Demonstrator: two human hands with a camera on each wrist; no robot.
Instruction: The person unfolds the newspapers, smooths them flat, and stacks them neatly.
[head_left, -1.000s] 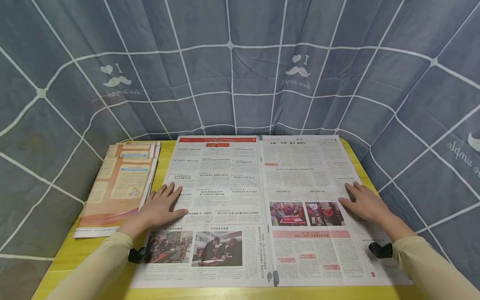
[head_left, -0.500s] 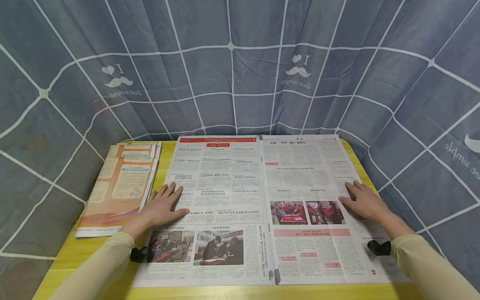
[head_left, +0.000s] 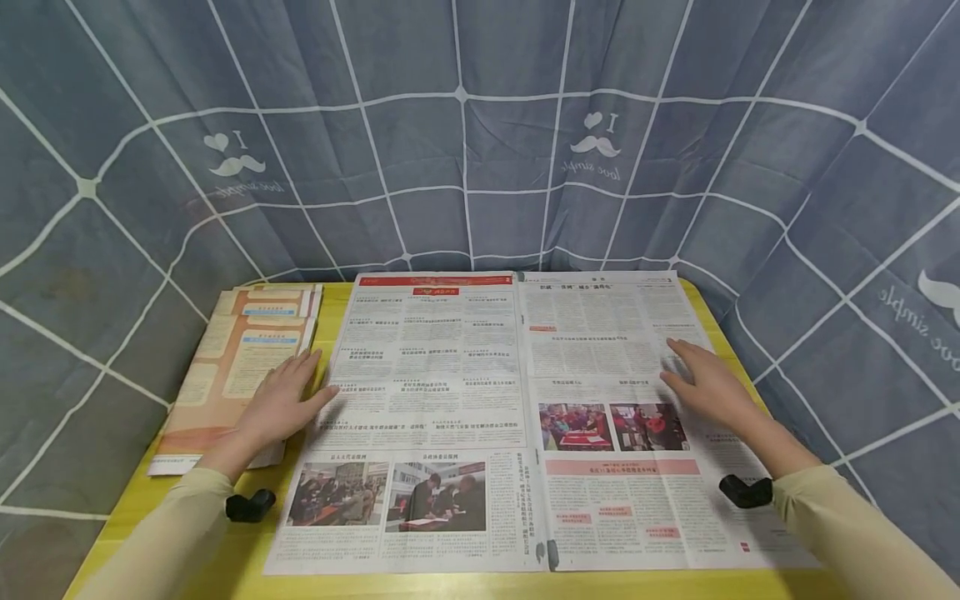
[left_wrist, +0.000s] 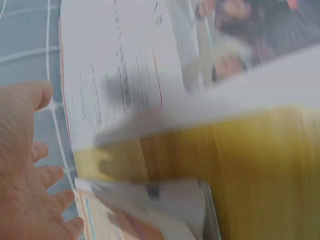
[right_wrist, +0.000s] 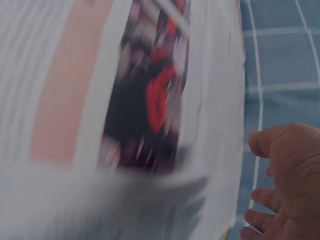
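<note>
Yellow table (head_left: 450,587): one newspaper (head_left: 465,400), one paper pile (head_left: 232,358), two hands (head_left: 279,400) (head_left: 708,387).

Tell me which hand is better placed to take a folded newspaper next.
Probably the left hand: in the head view it overlaps the folded newspapers, while the right hand is farther away, over the open newspaper.

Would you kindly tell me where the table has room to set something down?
The table is bare between folded papers and left sleeve, and in a thin strip in front of the open newspaper, which crowds the middle.
</note>
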